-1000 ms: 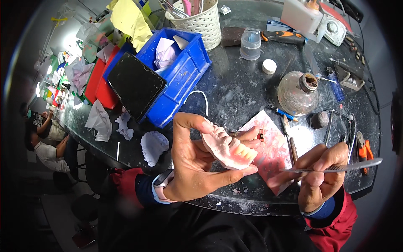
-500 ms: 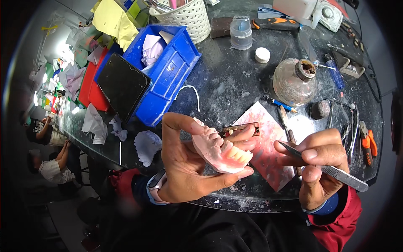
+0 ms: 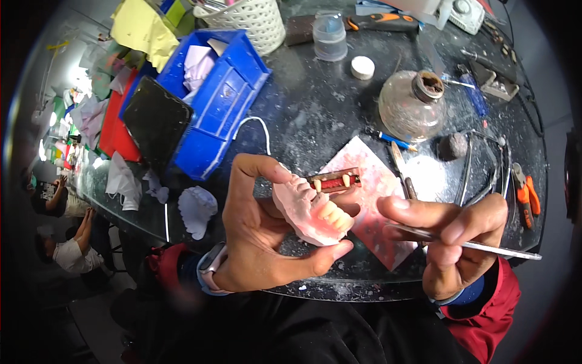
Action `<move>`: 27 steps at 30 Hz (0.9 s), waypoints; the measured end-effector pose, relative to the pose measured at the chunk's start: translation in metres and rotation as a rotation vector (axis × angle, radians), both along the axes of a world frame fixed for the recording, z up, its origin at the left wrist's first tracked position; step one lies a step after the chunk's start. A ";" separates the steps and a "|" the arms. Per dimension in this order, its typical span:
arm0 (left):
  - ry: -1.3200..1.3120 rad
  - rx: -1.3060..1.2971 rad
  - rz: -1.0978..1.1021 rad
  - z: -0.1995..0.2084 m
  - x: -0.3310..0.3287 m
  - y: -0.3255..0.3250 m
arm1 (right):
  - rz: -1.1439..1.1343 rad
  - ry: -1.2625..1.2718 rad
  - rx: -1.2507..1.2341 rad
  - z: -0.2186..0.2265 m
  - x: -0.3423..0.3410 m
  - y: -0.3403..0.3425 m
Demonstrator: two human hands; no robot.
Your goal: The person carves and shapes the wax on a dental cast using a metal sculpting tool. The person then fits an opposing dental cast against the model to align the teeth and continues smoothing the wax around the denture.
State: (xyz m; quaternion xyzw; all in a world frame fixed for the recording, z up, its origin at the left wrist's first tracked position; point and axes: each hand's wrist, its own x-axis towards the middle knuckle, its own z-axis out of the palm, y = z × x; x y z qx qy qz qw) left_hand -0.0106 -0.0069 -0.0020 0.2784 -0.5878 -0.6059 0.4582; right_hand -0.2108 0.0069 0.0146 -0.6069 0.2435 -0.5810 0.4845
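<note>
My left hand (image 3: 257, 242) is closed round a pale pink dental cast (image 3: 294, 209), thumb below and index finger above. Yellowish artificial teeth (image 3: 334, 215) sit in pink wax along the cast's right side. Just behind the cast shows a narrow strip of red wax (image 3: 333, 182) bearing two loose teeth; it seems held by the fingers beyond, though their grip is partly hidden. To the right, my right hand (image 3: 464, 242) pinches a slim, flat metal tool (image 3: 500, 249) with a pointed tip, seen nearly edge-on. The tip points left at the cast, apart from it.
Pink-stained paper (image 3: 379, 242) and a knife (image 3: 400, 162) lie behind my hands. A glass bottle (image 3: 412, 112), blue pen (image 3: 395, 141) and orange-handled pliers (image 3: 525, 194) are farther right. Blue bin (image 3: 224, 112), dark phone-like slab (image 3: 156, 124) and white cast (image 3: 197, 211) stand left; people are beyond.
The whole view has shifted, so table items appear farther left and up. The red strip has turned its toothed face into view. My right hand has rotated the tool from flat to edge-on.
</note>
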 end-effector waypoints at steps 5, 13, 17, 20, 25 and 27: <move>-0.041 -0.044 0.069 -0.004 0.000 -0.002 | 0.147 0.171 -0.110 -0.001 -0.002 -0.012; -0.408 -0.344 0.234 -0.006 -0.001 -0.004 | 0.196 0.272 -0.066 0.002 -0.006 -0.013; -0.424 -0.320 0.239 -0.005 0.001 -0.004 | 0.087 0.239 -0.084 -0.002 0.000 -0.010; -0.318 -0.283 0.215 -0.010 -0.002 -0.005 | 0.008 0.196 -0.141 -0.009 0.007 -0.007; -0.329 -0.243 0.170 -0.005 0.004 -0.003 | 0.032 0.272 -0.063 0.004 0.003 -0.010; -0.316 -0.256 0.157 -0.004 0.001 -0.002 | 0.035 0.271 -0.164 0.000 -0.001 -0.013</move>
